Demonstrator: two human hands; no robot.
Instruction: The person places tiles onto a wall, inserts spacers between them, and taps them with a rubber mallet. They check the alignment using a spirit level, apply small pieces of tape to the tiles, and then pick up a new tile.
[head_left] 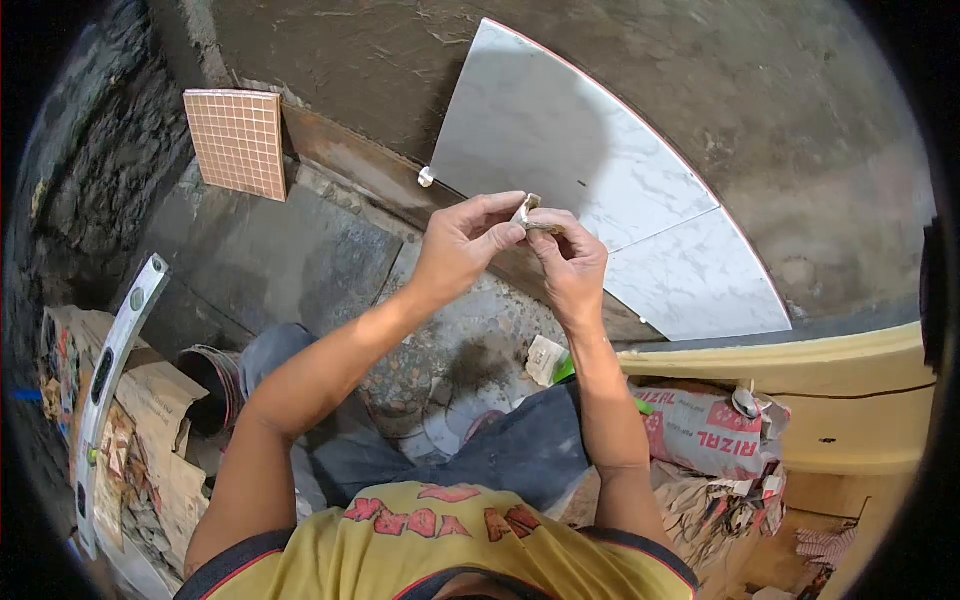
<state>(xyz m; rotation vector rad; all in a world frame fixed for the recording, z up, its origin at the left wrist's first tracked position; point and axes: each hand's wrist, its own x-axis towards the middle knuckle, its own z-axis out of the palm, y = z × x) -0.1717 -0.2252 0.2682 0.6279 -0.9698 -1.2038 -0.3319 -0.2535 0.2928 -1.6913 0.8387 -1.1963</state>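
My left hand (468, 243) and my right hand (572, 258) come together in front of the wall, fingers pinched. Between their fingertips is a small folded off-white and tan scrap (527, 212), which looks like paper or cardboard. Both hands grip it, and the fingers hide part of it. Behind them, white marbled tiles (560, 120) are set against the grey wall, two of them side by side. A small white piece (426, 177) sits at the tiles' lower left edge.
A tan grid-patterned tile (237, 140) leans at the back left. A spirit level (100, 390) stands at left on cardboard, beside a dark bucket (212, 375). At right lie a cement bag (715, 430) and a yellow ledge (850, 395). A pale chunk (545, 358) rests near my knee.
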